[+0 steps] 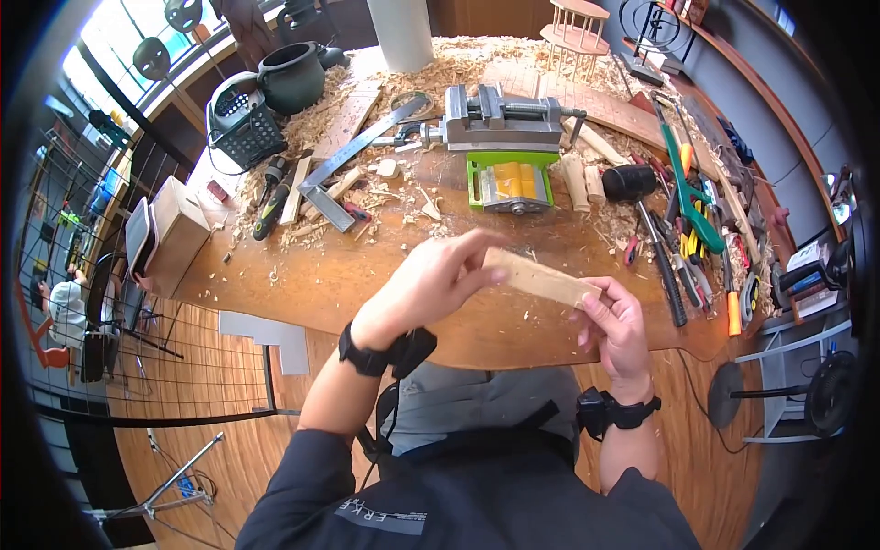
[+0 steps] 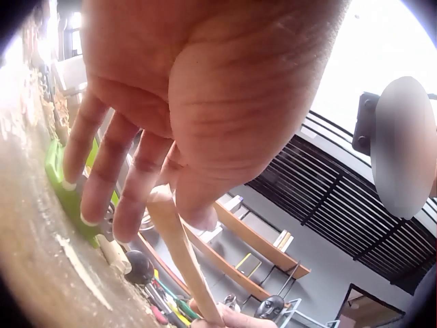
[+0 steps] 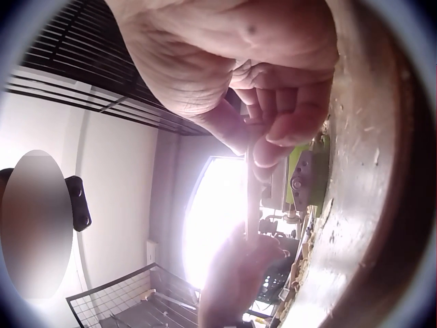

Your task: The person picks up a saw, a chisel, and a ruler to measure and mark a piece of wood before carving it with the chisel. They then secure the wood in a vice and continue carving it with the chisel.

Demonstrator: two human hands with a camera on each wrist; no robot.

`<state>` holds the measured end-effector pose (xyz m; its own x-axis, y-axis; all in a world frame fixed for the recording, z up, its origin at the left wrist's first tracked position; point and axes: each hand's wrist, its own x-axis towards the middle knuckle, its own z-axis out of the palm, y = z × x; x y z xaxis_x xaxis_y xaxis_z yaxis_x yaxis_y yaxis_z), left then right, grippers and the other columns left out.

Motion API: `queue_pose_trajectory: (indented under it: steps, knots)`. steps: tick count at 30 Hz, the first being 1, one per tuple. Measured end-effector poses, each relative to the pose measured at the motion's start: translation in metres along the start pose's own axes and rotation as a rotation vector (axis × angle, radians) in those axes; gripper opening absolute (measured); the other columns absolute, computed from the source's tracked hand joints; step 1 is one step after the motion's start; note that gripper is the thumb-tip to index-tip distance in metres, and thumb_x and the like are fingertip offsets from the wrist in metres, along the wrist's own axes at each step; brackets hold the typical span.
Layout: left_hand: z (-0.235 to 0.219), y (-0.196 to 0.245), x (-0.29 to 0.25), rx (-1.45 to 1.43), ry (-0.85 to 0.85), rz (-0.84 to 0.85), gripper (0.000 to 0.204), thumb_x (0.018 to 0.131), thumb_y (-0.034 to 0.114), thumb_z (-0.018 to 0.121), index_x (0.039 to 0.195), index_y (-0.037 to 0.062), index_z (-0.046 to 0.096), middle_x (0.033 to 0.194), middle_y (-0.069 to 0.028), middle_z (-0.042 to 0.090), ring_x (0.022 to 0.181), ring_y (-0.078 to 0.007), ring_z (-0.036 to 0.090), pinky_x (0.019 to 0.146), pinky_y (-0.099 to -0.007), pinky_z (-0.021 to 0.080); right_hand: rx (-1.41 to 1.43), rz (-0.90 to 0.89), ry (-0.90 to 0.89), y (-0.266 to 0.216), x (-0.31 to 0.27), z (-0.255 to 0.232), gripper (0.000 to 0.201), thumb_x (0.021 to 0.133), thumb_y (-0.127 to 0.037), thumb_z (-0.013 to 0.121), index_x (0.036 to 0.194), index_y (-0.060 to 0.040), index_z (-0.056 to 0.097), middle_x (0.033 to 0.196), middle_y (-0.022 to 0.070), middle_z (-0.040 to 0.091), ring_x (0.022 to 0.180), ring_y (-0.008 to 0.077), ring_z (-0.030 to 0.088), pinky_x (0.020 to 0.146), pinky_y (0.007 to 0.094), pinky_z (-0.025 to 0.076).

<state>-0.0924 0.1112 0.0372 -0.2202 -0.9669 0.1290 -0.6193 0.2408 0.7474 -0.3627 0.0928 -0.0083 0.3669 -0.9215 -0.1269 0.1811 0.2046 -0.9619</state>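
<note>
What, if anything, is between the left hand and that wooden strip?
Nothing visible: the left hand has its thumb and fingers right at one end of the wooden strip, though I can't tell whether they touch. The right hand pinches the opposite end.

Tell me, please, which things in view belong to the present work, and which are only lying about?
In use:
- wood strip
- right hand, holding it
- left hand, at its other end

Apparently lying about:
- mallet
- square
- basket
- vise
</note>
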Motion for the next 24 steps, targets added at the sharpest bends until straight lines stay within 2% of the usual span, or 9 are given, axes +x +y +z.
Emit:
queue_pose_trajectory:
  steps: [1,3,4,8,12,15,17,20,24]
  knots:
    - [0.003,-0.001,-0.01,0.004,0.001,0.001,0.034,0.087,0.021,0.071,0.115,0.0042,0.063,0.079,-0.0122,0.063,0.077,-0.0265,0.064,0.071,-0.035,0.05,0.003,-0.003,-0.002,0.001,0.001,-0.001,0.025,0.094,-0.015,0.061,0.113,0.0011,0.06,0.082,0.008,0.067,0.053,0.0086,0.056,0.044,0.0197,0.042]
    - [0.013,-0.007,-0.03,0.167,0.179,0.161,0.041,0.08,0.024,0.076,0.114,0.0051,0.064,0.085,-0.0121,0.063,0.082,-0.027,0.062,0.076,-0.0365,0.049,-0.001,0.049,-0.078,0.004,0.004,-0.001,0.023,0.094,-0.015,0.061,0.111,0.0012,0.06,0.082,0.0076,0.066,0.054,0.0083,0.057,0.045,0.0191,0.043]
    - [0.016,-0.006,-0.039,0.186,0.154,0.065,0.045,0.074,0.026,0.079,0.112,0.0059,0.065,0.091,-0.0114,0.063,0.089,-0.0284,0.059,0.082,-0.0382,0.047,0.018,0.047,-0.081,0.005,0.005,0.001,0.022,0.095,-0.016,0.062,0.109,0.0012,0.061,0.08,0.007,0.067,0.053,0.0069,0.056,0.044,0.0181,0.043]
    - [0.03,-0.004,-0.061,0.325,0.239,0.028,0.042,0.075,0.026,0.079,0.11,0.0063,0.066,0.095,-0.0102,0.062,0.095,-0.0291,0.057,0.088,-0.0397,0.044,0.014,0.061,-0.125,0.011,0.011,0.003,0.024,0.095,-0.019,0.062,0.108,0.0015,0.062,0.076,0.0051,0.067,0.049,0.0043,0.054,0.041,0.0167,0.041]
    - [0.044,-0.012,-0.07,0.385,0.325,0.116,0.041,0.075,0.026,0.079,0.109,0.0067,0.067,0.098,-0.0097,0.062,0.096,-0.0299,0.056,0.09,-0.0413,0.043,-0.019,0.096,-0.15,0.011,0.011,0.002,0.025,0.096,-0.018,0.061,0.111,0.0015,0.06,0.078,0.0061,0.067,0.049,0.0058,0.055,0.041,0.0172,0.041]
    - [0.051,-0.017,-0.069,0.424,0.387,0.143,0.041,0.074,0.025,0.08,0.108,0.0068,0.068,0.1,-0.0092,0.062,0.099,-0.0303,0.056,0.093,-0.0428,0.042,-0.093,0.017,-0.123,0.006,0.007,0.001,0.028,0.097,-0.02,0.06,0.115,0.0011,0.058,0.079,0.0062,0.067,0.049,0.0052,0.055,0.041,0.0168,0.041]
    - [0.056,-0.021,-0.067,0.453,0.438,0.164,0.038,0.073,0.028,0.079,0.104,0.0069,0.069,0.098,-0.0085,0.062,0.101,-0.0289,0.056,0.095,-0.0426,0.04,-0.213,-0.029,-0.045,0.007,0.002,-0.006,0.027,0.098,-0.019,0.058,0.118,0.0,0.057,0.08,0.0058,0.067,0.049,0.0041,0.054,0.041,0.0162,0.04]
    - [0.057,-0.022,-0.062,0.461,0.446,0.183,0.038,0.071,0.026,0.08,0.1,0.0054,0.07,0.099,-0.0091,0.063,0.103,-0.0297,0.056,0.099,-0.0456,0.038,-0.244,-0.072,0.065,0.009,-0.007,-0.017,0.026,0.097,-0.019,0.061,0.116,-0.0005,0.058,0.076,0.0044,0.066,0.049,0.0023,0.051,0.041,0.017,0.036]
    - [0.064,-0.017,-0.057,0.431,0.425,0.18,0.037,0.071,0.024,0.08,0.101,0.0054,0.07,0.1,-0.0086,0.063,0.107,-0.0297,0.055,0.102,-0.0469,0.037,-0.356,-0.156,0.211,0.007,-0.023,-0.041,0.023,0.096,-0.018,0.062,0.11,0.0007,0.061,0.076,0.0037,0.066,0.052,0.0036,0.052,0.046,0.0193,0.041]
